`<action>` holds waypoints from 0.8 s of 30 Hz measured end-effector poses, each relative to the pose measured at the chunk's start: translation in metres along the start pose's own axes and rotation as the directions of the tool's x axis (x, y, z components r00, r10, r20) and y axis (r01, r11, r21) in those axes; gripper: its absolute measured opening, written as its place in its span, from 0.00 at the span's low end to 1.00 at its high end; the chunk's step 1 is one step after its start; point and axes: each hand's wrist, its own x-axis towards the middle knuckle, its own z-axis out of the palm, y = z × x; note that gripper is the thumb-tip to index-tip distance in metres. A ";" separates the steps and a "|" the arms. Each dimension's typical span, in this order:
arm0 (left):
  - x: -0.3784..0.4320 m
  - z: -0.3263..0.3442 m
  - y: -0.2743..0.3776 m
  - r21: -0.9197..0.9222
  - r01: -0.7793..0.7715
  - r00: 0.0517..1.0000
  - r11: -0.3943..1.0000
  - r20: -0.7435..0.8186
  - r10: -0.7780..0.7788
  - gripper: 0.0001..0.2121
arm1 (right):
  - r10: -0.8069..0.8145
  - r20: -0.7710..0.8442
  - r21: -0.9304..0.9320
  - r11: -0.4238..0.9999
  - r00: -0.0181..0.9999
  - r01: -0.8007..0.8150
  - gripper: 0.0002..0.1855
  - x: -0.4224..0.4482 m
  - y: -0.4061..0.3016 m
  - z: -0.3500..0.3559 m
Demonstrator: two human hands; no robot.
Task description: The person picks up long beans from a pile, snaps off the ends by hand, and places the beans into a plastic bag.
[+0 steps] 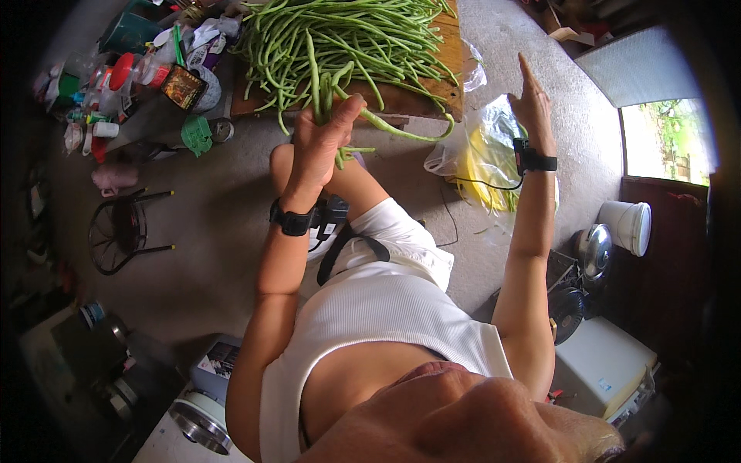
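My left hand (325,136) is closed around a small bunch of green yardlong beans (325,95). One long bean (405,133) curves out of that fist to the right, and a few bean ends poke out below it. Just beyond the hand, a large heap of the same beans (347,46) covers most of a wooden board or low table (448,58). My right hand (535,107) is held out on the right, fingers extended and nothing in them. Below and left of it, a clear plastic bag (492,156) with yellow and green contents lies on the floor.
Jars and packages (121,72) crowd the floor at the upper left. A black-framed stool (118,231) lies tipped over at left. A lidded white bucket (628,226) and a metal lid (595,252) stand at right. A cable runs from my right wrist strap (535,159).
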 end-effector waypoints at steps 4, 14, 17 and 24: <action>-0.001 0.003 0.004 0.034 -0.018 0.998 0.999 -0.057 0.020 0.11 | 0.089 0.116 -0.053 0.995 0.989 -0.083 0.38 -0.002 -0.031 -0.026; 0.002 -0.005 0.002 0.140 -0.028 0.996 0.990 -0.081 0.039 0.13 | -0.399 0.360 0.747 0.665 0.843 -0.005 0.22 -0.007 -0.152 -0.083; 0.003 -0.003 0.003 0.130 -0.001 0.995 0.992 -0.103 0.015 0.13 | -0.446 0.328 0.690 0.715 0.833 0.111 0.17 -0.010 -0.177 -0.081; 0.008 -0.014 0.007 0.068 -0.026 0.991 0.997 -0.127 0.034 0.12 | -0.320 0.494 0.685 0.716 0.809 -0.136 0.09 -0.006 -0.171 -0.071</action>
